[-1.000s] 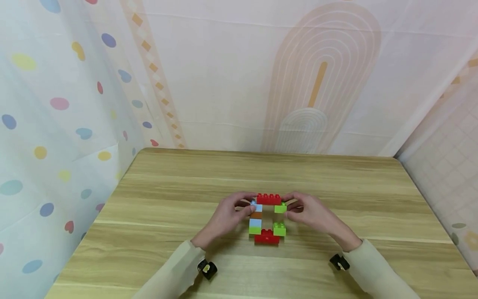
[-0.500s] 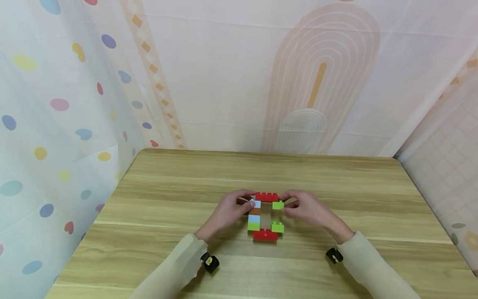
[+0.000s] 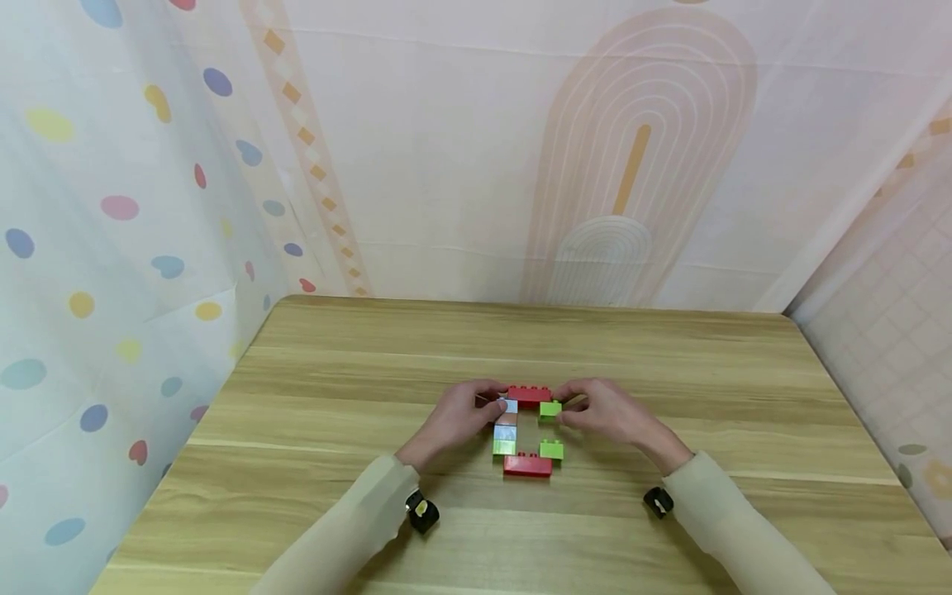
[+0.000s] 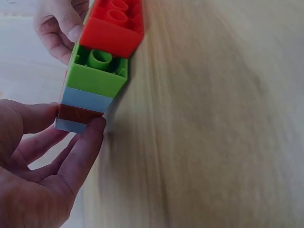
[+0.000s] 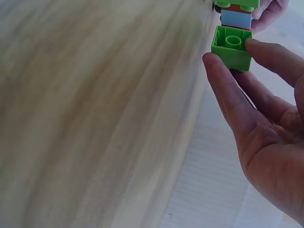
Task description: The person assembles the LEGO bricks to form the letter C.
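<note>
My left hand (image 3: 455, 417) pinches the far end of a column of toy building bricks, with light blue (image 3: 505, 432), brown (image 4: 79, 114) and light green (image 4: 96, 80) pieces. At the column's near end is a red brick (image 3: 527, 465); another red brick (image 3: 529, 395) lies across the far side. My right hand (image 3: 611, 411) pinches a light green brick (image 3: 550, 411) between thumb and finger; its hollow underside shows in the right wrist view. A second green brick (image 3: 551, 450) sits nearer, at the right end of the near red brick, with a gap between the two green ones.
The bricks and hands are over a wood-grain table (image 3: 357, 372). A patterned curtain (image 3: 446, 165) hangs behind it and along the sides. Black wrist cameras (image 3: 422, 512) are strapped at both cuffs.
The bricks have shifted slightly left in the head view, together with both hands. My right forearm has drawn in to the left. Both hands keep their pinch.
</note>
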Demonstrator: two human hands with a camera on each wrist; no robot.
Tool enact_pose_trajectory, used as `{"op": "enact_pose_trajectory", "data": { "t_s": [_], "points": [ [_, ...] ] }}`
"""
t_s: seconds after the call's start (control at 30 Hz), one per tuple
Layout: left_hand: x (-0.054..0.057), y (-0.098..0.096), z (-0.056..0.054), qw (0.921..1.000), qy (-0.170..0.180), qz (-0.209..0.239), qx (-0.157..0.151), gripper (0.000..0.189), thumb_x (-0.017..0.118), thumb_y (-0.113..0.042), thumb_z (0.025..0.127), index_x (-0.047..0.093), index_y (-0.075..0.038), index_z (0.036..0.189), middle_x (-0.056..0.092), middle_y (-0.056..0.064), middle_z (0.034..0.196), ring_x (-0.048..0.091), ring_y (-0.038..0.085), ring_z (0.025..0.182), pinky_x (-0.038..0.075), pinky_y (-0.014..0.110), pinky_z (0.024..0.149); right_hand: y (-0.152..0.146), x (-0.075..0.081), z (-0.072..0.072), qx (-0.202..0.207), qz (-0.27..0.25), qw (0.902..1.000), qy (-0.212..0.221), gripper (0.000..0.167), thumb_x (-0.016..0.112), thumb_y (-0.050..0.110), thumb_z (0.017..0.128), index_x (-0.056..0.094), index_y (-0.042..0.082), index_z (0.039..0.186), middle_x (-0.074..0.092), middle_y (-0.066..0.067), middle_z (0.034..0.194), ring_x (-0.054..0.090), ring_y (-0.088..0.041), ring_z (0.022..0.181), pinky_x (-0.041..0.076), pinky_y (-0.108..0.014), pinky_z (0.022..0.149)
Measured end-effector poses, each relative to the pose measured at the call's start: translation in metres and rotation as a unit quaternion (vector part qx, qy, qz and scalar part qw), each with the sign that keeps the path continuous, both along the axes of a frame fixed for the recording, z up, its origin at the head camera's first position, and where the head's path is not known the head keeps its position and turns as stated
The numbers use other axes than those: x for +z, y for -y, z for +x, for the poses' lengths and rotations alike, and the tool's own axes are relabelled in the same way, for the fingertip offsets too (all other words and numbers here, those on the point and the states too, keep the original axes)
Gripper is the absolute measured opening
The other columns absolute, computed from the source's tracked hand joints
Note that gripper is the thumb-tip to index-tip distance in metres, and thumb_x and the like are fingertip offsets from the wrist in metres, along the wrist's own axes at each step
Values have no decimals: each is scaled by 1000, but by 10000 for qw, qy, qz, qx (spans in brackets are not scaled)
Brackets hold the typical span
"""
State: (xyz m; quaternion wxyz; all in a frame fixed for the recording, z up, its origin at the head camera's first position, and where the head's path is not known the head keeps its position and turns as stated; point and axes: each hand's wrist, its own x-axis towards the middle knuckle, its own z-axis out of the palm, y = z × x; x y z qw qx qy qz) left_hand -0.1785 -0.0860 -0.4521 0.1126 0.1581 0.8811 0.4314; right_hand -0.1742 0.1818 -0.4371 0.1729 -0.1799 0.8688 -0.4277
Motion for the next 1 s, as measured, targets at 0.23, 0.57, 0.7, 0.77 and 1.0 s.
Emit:
{"op": "enact_pose_trajectory", "data": {
  "t_s": [0.23, 0.57, 0.7, 0.77, 1.0],
  "points": [
    [0, -2, -2, 10000, 19, -96, -9, 32, 63, -18, 104, 69, -4, 132, 70, 11, 126, 62, 24, 114, 52, 48, 102, 1, -1, -4, 52, 260, 9996, -97, 32, 73, 16, 96, 70, 0, 124, 71, -13, 122, 69, -25, 108, 60, -36, 85],
    [0, -3, -2, 9999, 29, -138, -41, 30, 63, -15, 103, 70, -1, 129, 69, 13, 128, 62, 27, 116, 51, 50, 104, 2, -4, -6, 55, 218, 9997, 2, 31, 73, 13, 96, 70, -1, 123, 71, -12, 120, 68, -23, 106, 59, -37, 84],
    [0, -3, -3, 9998, 151, -128, 14, 32, 62, -19, 104, 70, -3, 131, 69, 12, 129, 62, 26, 117, 51, 49, 104, 1, -5, -6, 55, 252, 9997, -8, 32, 72, 13, 96, 69, -1, 126, 71, -12, 121, 68, -24, 107, 59, -38, 86],
    [-1, -1, -3, 9996, 248, -70, 86, 33, 61, -23, 105, 69, -5, 132, 69, 11, 128, 62, 23, 115, 52, 47, 102, 0, -4, -6, 70, 278, 9996, -52, 34, 70, 15, 98, 68, -1, 128, 70, -13, 124, 67, -26, 110, 59, -40, 89],
    [4, 10, 8, 9988, -196, 422, 125, 36, 60, -23, 106, 65, -4, 136, 68, 11, 132, 64, 28, 120, 54, 46, 100, -11, 2, 6, -113, 283, 9979, -566, 40, 61, 21, 105, 63, -2, 137, 65, -18, 136, 64, -35, 120, 55, -50, 99]
  ]
}}
